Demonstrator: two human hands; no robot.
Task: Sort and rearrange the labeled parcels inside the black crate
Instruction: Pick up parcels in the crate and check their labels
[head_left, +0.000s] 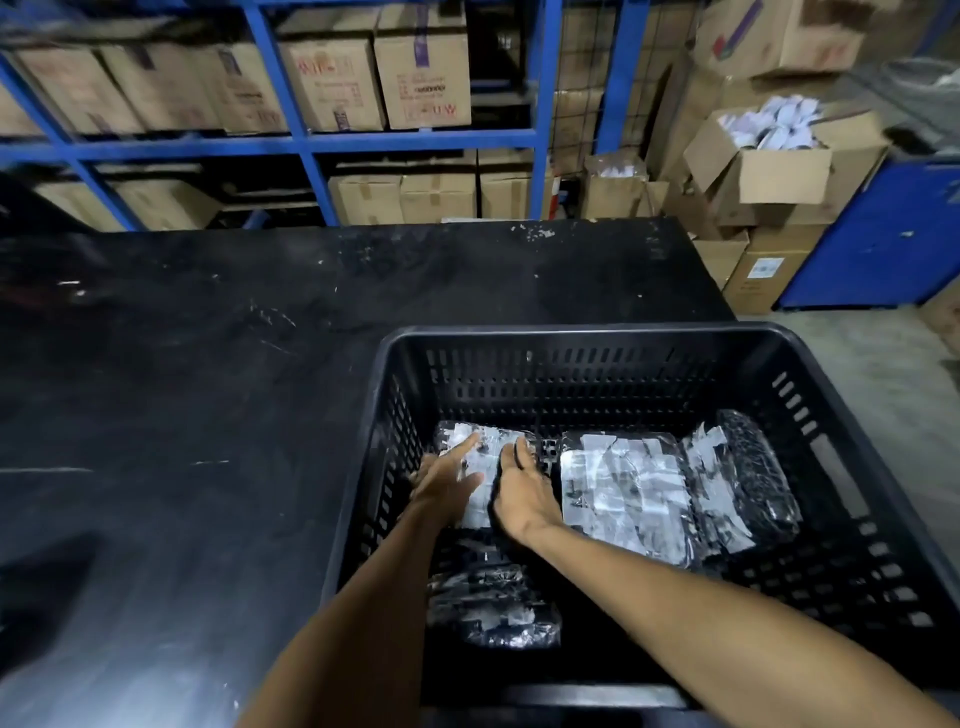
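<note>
A black slotted crate (597, 338) stands at the right end of a black table. Inside lie several black-wrapped parcels with white labels. Both my hands are down on the far-left parcel (480, 457). My left hand (447, 480) lies flat on its left side, fingers stretched out. My right hand (522, 493) grips its right edge, fingers curled around it. To the right a stack of labelled parcels (623, 493) leans beside a dark parcel (753, 478) near the right wall. Another parcel (493, 603) lies at the near left, under my forearms.
The black table (208, 389) stretches left and behind the crate, scuffed with white marks. Blue shelving (311, 145) with cardboard boxes stands behind it. Open cartons (769, 161) and a blue bin (883, 234) stand at the far right on the floor.
</note>
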